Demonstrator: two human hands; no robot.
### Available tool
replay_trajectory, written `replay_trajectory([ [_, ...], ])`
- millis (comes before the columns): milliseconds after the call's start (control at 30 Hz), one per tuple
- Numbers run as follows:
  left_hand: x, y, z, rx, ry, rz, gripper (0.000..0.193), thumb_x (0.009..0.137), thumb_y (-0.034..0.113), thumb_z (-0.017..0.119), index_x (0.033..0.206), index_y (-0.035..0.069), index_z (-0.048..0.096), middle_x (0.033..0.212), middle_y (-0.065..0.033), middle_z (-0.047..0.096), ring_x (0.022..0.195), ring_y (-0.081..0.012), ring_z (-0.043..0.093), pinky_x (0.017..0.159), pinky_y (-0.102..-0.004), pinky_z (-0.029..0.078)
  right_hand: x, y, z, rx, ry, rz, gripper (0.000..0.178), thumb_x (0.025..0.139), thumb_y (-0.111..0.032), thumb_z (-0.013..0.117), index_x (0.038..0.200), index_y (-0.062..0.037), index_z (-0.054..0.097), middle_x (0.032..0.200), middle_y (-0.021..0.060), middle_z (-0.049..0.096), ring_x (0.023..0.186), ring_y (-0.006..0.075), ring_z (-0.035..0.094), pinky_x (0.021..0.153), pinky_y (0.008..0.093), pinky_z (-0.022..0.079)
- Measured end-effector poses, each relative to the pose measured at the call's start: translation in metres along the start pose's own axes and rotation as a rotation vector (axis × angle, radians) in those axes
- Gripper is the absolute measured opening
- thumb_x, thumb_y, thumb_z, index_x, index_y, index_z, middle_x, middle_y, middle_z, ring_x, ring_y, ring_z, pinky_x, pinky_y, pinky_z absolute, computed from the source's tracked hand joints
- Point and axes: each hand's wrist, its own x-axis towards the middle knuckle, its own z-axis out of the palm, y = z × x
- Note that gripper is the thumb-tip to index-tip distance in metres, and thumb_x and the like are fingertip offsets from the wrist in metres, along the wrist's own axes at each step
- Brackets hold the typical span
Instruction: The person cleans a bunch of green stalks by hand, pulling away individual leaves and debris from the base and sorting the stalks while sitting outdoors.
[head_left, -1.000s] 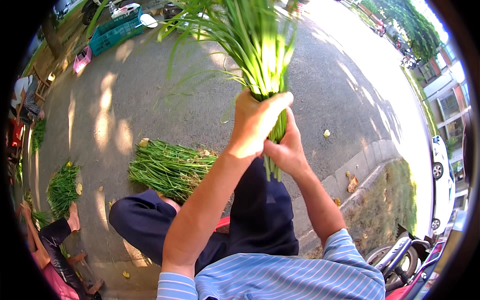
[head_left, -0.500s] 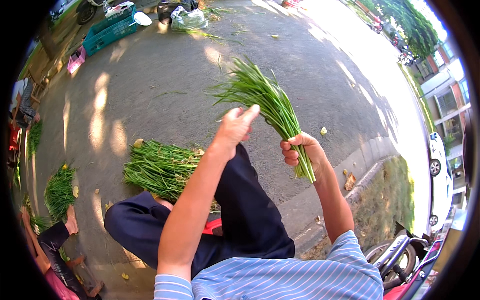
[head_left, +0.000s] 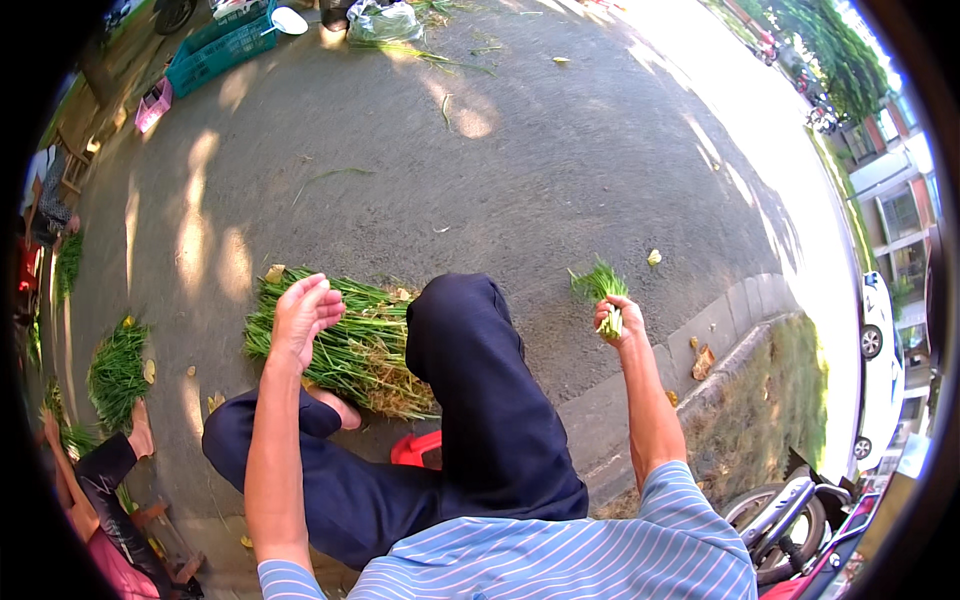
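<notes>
My right hand (head_left: 626,322) is closed around a bunch of garlic chives (head_left: 600,281), held out to the right of my knee. The pale stem ends point back toward me and the green leaves point away, so the bunch looks short from here. My left hand (head_left: 306,318) is raised over the left part of a large heap of chives (head_left: 370,345) on the ground. Its fingers are loosely bent and I see nothing in them. Part of the heap lies hidden behind my bent knee (head_left: 465,310); roots and dry brown bits show at its near side.
Another chive pile (head_left: 118,368) lies at left beside a seated person's bare foot (head_left: 141,430). Far left stand a teal crate (head_left: 215,62) and a pink basket (head_left: 153,104). A curb (head_left: 720,325) runs at right, near a parked motorbike (head_left: 790,530). Something red (head_left: 415,449) shows under my legs.
My left hand has moved left and down, away from the bunch to the heap. My right hand has turned the bunch from upright across the view to pointing away.
</notes>
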Motion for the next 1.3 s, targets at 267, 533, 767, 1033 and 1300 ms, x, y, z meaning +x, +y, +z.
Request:
replay_trajectory([
  [267,-0.010,-0.020,-0.017,-0.125,0.027,-0.046,0.037,0.089,0.020,0.062,0.119,0.003,0.049,0.091,-0.0102,0.064,0.080,-0.0197,0.064,0.073,-0.0337,0.055,0.011,0.018,-0.032,-0.218,0.064,-0.313,0.006,0.082,-0.007,0.058,0.084,-0.0039,0.054,0.069,0.0068,0.059,0.056,0.0164,0.057,0.050,0.0334,0.052],
  [533,-0.010,-0.027,-0.023,-0.119,0.038,-0.068,0.038,0.088,0.019,0.063,0.120,0.003,0.049,0.091,-0.0105,0.064,0.079,-0.0200,0.064,0.072,-0.0338,0.055,0.017,0.065,-0.041,-0.375,0.105,-0.335,0.005,0.082,-0.007,0.060,0.082,-0.0033,0.057,0.067,0.0060,0.059,0.055,0.0172,0.058,0.054,0.0332,0.053],
  [767,-0.006,-0.030,-0.034,-0.159,0.048,-0.051,0.036,0.088,0.018,0.063,0.119,0.005,0.051,0.091,-0.0101,0.065,0.081,-0.0217,0.065,0.074,-0.0359,0.055,0.027,0.049,-0.041,-0.193,0.057,-0.246,0.008,0.083,-0.009,0.058,0.082,-0.0013,0.056,0.066,0.0081,0.059,0.056,0.0190,0.057,0.056,0.0334,0.054],
  [1033,-0.021,-0.011,-0.043,-0.231,0.099,0.029,0.030,0.089,0.015,0.061,0.115,0.004,0.050,0.092,-0.0109,0.064,0.083,-0.0215,0.064,0.076,-0.0357,0.055,0.036,0.060,-0.022,-0.305,0.080,-0.194,0.018,0.082,-0.017,0.063,0.091,-0.0031,0.056,0.076,0.0084,0.060,0.063,0.0245,0.061,0.057,0.0369,0.053],
  [1300,-0.032,0.013,-0.055,-0.347,0.139,0.151,0.035,0.089,0.013,0.061,0.119,0.002,0.049,0.095,-0.0122,0.064,0.085,-0.0222,0.065,0.078,-0.0361,0.054,0.043,0.068,-0.028,-0.926,0.404,-0.511,0.027,0.078,-0.027,0.071,0.085,-0.0086,0.052,0.069,0.0019,0.050,0.047,0.0129,0.046,0.038,0.0291,0.040],
])
